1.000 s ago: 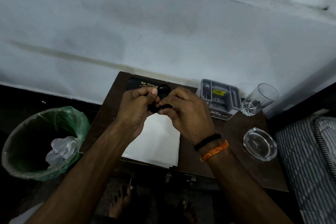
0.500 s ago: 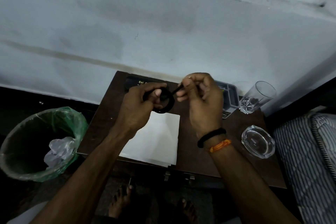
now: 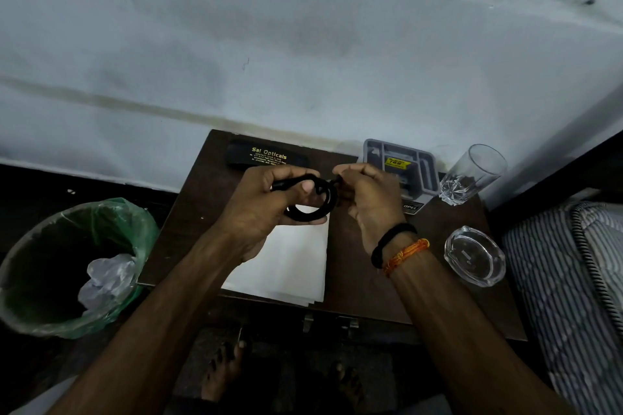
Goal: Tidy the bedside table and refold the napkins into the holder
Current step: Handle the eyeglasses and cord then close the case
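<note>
1. Nearest, white napkins point(image 3: 286, 263) lie stacked flat at the near edge of the dark bedside table point(image 3: 350, 266). They look light, soft and limp, likely best lifted by an edge or corner.
2. Above them, the left hand point(image 3: 266, 209) curls around a black coiled cord point(image 3: 312, 210); the right hand point(image 3: 367, 199) pinches its loose end.
3. To the right sits a glass ashtray point(image 3: 475, 256), probably fragile.
4. Farthest, by the wall: a black spectacle case point(image 3: 266, 157), the grey holder point(image 3: 401, 165) and a tilted tumbler point(image 3: 472, 175).
5. Far left, off the table, stands a lined bin point(image 3: 67, 266).
</note>
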{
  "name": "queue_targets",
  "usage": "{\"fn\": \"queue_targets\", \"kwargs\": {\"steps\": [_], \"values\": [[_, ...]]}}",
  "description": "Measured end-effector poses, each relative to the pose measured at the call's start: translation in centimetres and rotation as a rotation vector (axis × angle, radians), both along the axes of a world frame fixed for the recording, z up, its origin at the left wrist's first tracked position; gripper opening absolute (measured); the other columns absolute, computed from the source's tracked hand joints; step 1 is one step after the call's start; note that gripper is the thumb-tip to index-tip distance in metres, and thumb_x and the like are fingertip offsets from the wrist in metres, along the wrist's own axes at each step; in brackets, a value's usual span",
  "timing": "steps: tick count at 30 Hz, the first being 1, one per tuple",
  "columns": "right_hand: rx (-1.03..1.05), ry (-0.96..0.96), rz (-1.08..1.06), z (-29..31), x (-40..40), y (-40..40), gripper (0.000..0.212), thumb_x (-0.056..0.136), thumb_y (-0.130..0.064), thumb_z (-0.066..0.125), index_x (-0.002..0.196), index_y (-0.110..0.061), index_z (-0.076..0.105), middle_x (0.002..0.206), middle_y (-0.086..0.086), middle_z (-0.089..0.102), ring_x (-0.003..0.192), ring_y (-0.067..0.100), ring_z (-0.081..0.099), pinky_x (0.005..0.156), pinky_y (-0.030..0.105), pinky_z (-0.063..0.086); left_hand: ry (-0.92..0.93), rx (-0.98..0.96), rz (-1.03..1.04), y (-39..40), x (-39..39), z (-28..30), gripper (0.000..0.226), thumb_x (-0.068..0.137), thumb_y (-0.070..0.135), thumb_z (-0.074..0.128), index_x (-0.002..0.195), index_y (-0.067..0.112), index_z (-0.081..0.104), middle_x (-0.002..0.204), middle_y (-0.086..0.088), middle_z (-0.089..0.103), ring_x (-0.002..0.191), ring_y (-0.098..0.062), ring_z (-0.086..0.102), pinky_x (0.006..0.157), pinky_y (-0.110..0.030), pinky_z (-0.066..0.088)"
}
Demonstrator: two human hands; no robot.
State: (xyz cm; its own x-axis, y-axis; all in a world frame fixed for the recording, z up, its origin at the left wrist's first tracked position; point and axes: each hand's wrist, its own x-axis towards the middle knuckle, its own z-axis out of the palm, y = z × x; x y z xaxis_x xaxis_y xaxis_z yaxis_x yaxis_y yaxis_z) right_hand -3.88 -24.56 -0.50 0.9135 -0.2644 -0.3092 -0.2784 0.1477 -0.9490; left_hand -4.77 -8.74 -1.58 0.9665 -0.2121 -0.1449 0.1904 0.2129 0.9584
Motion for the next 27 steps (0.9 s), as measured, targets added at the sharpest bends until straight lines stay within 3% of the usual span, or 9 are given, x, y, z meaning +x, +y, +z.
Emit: {"fn": "queue_targets", "kwargs": {"steps": [4,9,11,13,15,19,21,24,27], "values": [[0.005,-0.009,0.096,0.7,-0.5,-0.2,0.017,0.095,-0.014,0.061,0.094,0.001,0.069,0.078,0.013,0.073,0.07,0.023,0.072,0.06,0.03,0.06,-0.018,0.059,0.035,0.3,0.2,-0.2,0.021,0.093,-0.002,0.06,0.112,-0.005,0.068,0.101,-0.018,0.072,0.094,-0.029,0.072,0.075,-0.053,0.061],[-0.888,-0.224,0.312,-0.2,-0.9,-0.1,0.051,0.098,-0.049,0.049,0.065,-0.012,0.06,0.057,0.007,0.063,0.052,0.015,0.066,0.052,0.032,0.053,-0.038,0.087,0.123,0.8,0.5,-0.2,0.02,0.094,0.002,0.061,0.111,-0.005,0.068,0.104,-0.022,0.071,0.095,-0.034,0.072,0.074,-0.046,0.062],[-1.028,-0.348,0.259,-0.5,-0.7,0.2,0.052,0.099,-0.048,0.049,0.056,-0.018,0.052,0.059,0.004,0.053,0.058,0.016,0.056,0.056,0.032,0.043,-0.04,0.081,0.141,0.9,0.4,-0.2,0.02,0.093,0.002,0.061,0.111,-0.005,0.068,0.104,-0.022,0.072,0.094,-0.034,0.073,0.073,-0.044,0.062],[-1.013,-0.428,0.226,-0.8,-0.3,0.4,0.045,0.099,-0.04,0.053,0.066,-0.012,0.063,0.069,0.003,0.057,0.066,0.014,0.053,0.062,0.03,0.042,-0.041,0.069,0.151,0.9,0.4,-0.2,0.02,0.093,0.002,0.061,0.111,-0.006,0.068,0.103,-0.023,0.072,0.093,-0.033,0.073,0.072,-0.042,0.062],[-0.949,-0.456,0.26,-1.0,-0.1,0.5,0.038,0.1,-0.038,0.053,0.081,-0.01,0.071,0.076,0.003,0.065,0.073,0.015,0.061,0.067,0.035,0.052,-0.049,0.078,0.174,0.9,0.4,-0.2,0.019,0.093,0.002,0.061,0.109,-0.004,0.069,0.101,-0.021,0.072,0.091,-0.03,0.074,0.07,-0.038,0.062],[-0.731,-0.327,0.365,-0.7,-0.8,1.0,0.048,0.099,-0.053,0.044,0.089,-0.016,0.071,0.079,0.0,0.073,0.072,0.012,0.072,0.069,0.04,0.06,-0.081,0.134,0.222,0.8,0.6,-0.4,0.018,0.094,0.006,0.062,0.109,0.003,0.072,0.1,-0.015,0.074,0.096,-0.028,0.072,0.08,-0.045,0.061],[-0.69,-0.281,0.403,-0.5,-0.9,1.2,0.043,0.093,-0.057,0.053,0.095,-0.019,0.072,0.084,-0.004,0.074,0.076,0.009,0.072,0.073,0.039,0.061,-0.102,0.15,0.247,0.7,0.5,-0.4,0.018,0.094,0.006,0.062,0.109,0.005,0.072,0.099,-0.012,0.075,0.095,-0.024,0.073,0.082,-0.042,0.061],[-0.575,-0.221,0.356,-0.4,-0.8,1.3,0.024,0.087,-0.039,0.071,0.092,-0.016,0.072,0.083,-0.002,0.075,0.078,0.012,0.073,0.071,0.037,0.062,-0.179,0.256,0.273,0.5,0.5,-0.3,0.021,0.093,0.008,0.064,0.112,0.008,0.072,0.101,-0.005,0.076,0.093,-0.016,0.073,0.085,-0.036,0.06],[-0.48,-0.179,0.264,-0.4,-0.8,1.3,0.014,0.087,-0.026,0.072,0.089,-0.012,0.074,0.083,0.002,0.075,0.078,0.014,0.073,0.066,0.031,0.062,-0.308,0.452,0.25,0.4,0.6,-0.5,0.026,0.092,0.017,0.067,0.118,0.015,0.071,0.106,0.004,0.074,0.098,-0.007,0.07,0.089,-0.028,0.058]]}}
